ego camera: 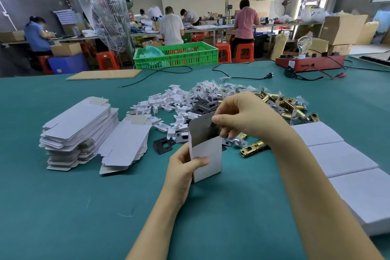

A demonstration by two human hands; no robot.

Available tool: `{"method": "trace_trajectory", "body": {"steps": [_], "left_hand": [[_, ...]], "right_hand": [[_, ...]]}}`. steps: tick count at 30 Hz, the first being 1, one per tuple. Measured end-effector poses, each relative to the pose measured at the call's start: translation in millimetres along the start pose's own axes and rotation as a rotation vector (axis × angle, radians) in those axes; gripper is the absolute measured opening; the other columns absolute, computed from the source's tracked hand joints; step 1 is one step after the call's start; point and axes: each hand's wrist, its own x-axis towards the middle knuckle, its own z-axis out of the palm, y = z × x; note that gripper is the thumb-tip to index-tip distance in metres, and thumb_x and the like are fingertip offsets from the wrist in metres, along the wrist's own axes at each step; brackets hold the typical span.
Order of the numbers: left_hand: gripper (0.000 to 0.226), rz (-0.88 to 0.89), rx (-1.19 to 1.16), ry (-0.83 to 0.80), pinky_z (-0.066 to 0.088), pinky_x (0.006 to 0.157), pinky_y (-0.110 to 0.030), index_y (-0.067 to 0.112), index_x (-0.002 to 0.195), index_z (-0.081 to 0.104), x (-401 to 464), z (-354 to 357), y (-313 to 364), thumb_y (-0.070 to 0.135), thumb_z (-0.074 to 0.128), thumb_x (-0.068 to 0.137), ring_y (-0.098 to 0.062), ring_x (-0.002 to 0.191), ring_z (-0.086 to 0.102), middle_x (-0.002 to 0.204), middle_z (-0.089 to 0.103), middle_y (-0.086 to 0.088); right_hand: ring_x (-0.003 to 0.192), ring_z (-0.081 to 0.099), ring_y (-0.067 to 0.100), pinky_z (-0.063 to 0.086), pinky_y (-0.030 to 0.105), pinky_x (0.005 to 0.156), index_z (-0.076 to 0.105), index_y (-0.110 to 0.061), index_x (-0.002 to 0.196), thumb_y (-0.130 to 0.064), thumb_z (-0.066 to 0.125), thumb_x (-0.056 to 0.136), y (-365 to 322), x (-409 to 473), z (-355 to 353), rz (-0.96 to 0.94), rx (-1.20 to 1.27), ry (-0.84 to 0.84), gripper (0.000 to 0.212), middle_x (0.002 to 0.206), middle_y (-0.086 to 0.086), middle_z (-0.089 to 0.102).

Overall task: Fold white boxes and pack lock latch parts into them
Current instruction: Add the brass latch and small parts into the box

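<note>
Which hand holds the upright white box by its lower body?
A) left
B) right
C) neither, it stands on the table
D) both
A: the left hand grips the white box low on its body, thumb across the front, while the right hand pinches the top flap at the open end.

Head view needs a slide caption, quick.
Left hand holds an open white box while right hand reaches into it.

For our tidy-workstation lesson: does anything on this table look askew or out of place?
Yes. The smaller stack of flat white boxes has slumped and leans against the taller stack, and an unplugged power plug lies loose on the green table.
</note>
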Motion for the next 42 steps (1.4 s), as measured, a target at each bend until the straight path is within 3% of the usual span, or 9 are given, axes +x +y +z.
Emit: {"method": "trace_trajectory", "body": {"steps": [6, 10, 12, 14, 20, 24, 30, 35, 42], "left_hand": [[0.040, -0.011, -0.020, 0.001, 0.055, 0.076, -0.033, 0.023, 0.092, 0.078, 0.6, -1.0, -0.1, 0.008, 0.074, 0.055, -0.016, 0.083, 0.066, 0.092, 0.074, -0.004], [0.044, -0.011, -0.025, -0.010, 0.055, 0.076, -0.033, 0.023, 0.093, 0.078, -0.3, -0.9, -0.4, 0.019, 0.077, 0.049, -0.017, 0.083, 0.067, 0.093, 0.074, -0.004], [0.045, -0.007, -0.021, -0.013, 0.055, 0.076, -0.033, 0.023, 0.094, 0.078, 0.2, -1.5, -0.5, 0.020, 0.077, 0.049, -0.017, 0.084, 0.067, 0.094, 0.074, -0.004], [0.046, -0.004, -0.017, -0.014, 0.055, 0.075, -0.032, 0.023, 0.096, 0.078, 0.8, -1.9, -0.8, 0.020, 0.077, 0.050, -0.017, 0.085, 0.067, 0.095, 0.074, -0.004], [0.046, 0.008, -0.008, -0.010, 0.055, 0.077, -0.033, 0.023, 0.095, 0.077, 1.6, -2.4, -2.6, 0.020, 0.076, 0.050, -0.017, 0.087, 0.066, 0.095, 0.074, -0.003], [0.044, 0.013, 0.005, -0.028, 0.053, 0.078, -0.034, 0.023, 0.096, 0.077, 1.4, -3.3, -2.8, 0.020, 0.076, 0.052, -0.017, 0.087, 0.065, 0.094, 0.073, -0.003], [0.043, 0.018, 0.021, -0.026, 0.049, 0.084, -0.037, 0.025, 0.095, 0.077, 1.4, -3.3, -3.0, 0.020, 0.074, 0.052, -0.019, 0.090, 0.063, 0.092, 0.072, -0.001], [0.041, 0.027, 0.037, -0.036, 0.052, 0.077, -0.030, 0.024, 0.096, 0.076, 1.1, -3.7, -4.2, 0.023, 0.075, 0.055, -0.014, 0.084, 0.063, 0.091, 0.072, 0.000], [0.040, 0.013, 0.115, 0.013, 0.057, 0.077, -0.027, 0.026, 0.099, 0.074, 1.5, -2.6, -6.1, 0.025, 0.082, 0.060, -0.015, 0.092, 0.069, 0.100, 0.076, 0.000]], "right_hand": [[0.066, 0.073, 0.024, 0.055, 0.021, 0.054, 0.065, 0.000, 0.089, 0.004, 0.067, 0.085, 0.9, 1.3, -1.3, 0.033, 0.155, -0.085, 0.007, 0.069, 0.015, 0.072], [0.055, 0.066, 0.006, 0.051, 0.018, 0.053, 0.062, -0.014, 0.084, 0.001, 0.064, 0.086, 3.5, 4.6, 3.6, -0.075, -0.288, 0.093, 0.015, 0.064, 0.000, 0.067], [0.060, 0.055, 0.001, 0.045, 0.021, 0.062, 0.064, -0.020, 0.085, -0.007, 0.068, 0.085, 3.3, 5.3, 4.0, -0.175, -0.497, 0.155, 0.014, 0.072, -0.009, 0.058], [0.067, 0.048, 0.003, 0.040, 0.026, 0.068, 0.065, -0.022, 0.086, -0.012, 0.070, 0.085, 3.4, 5.7, 1.8, -0.243, -0.545, 0.159, 0.011, 0.081, -0.005, 0.050], [0.069, 0.051, -0.001, 0.038, 0.011, 0.061, 0.064, -0.029, 0.087, -0.019, 0.064, 0.091, 4.3, 2.7, -7.4, -0.290, -0.415, 0.010, 0.010, 0.079, -0.010, 0.057], [0.064, 0.052, -0.006, 0.037, 0.010, 0.058, 0.064, -0.023, 0.091, -0.019, 0.061, 0.094, 6.8, 5.5, -1.0, -0.256, -0.484, -0.094, 0.005, 0.072, -0.014, 0.057], [0.063, 0.052, -0.014, 0.037, 0.004, 0.058, 0.059, -0.028, 0.088, -0.020, 0.058, 0.095, 7.3, 8.4, 9.0, -0.227, -0.523, -0.178, 0.011, 0.070, -0.020, 0.055], [0.058, 0.052, -0.007, 0.036, 0.008, 0.054, 0.068, -0.021, 0.096, -0.021, 0.059, 0.094, 10.0, 10.3, 5.7, -0.190, -0.538, -0.119, 0.010, 0.066, -0.017, 0.056], [0.044, 0.046, -0.001, 0.038, 0.010, 0.046, 0.069, -0.020, 0.086, -0.025, 0.058, 0.094, 18.1, 6.4, -21.0, -0.149, -0.254, 0.189, 0.015, 0.058, -0.005, 0.058]]}}
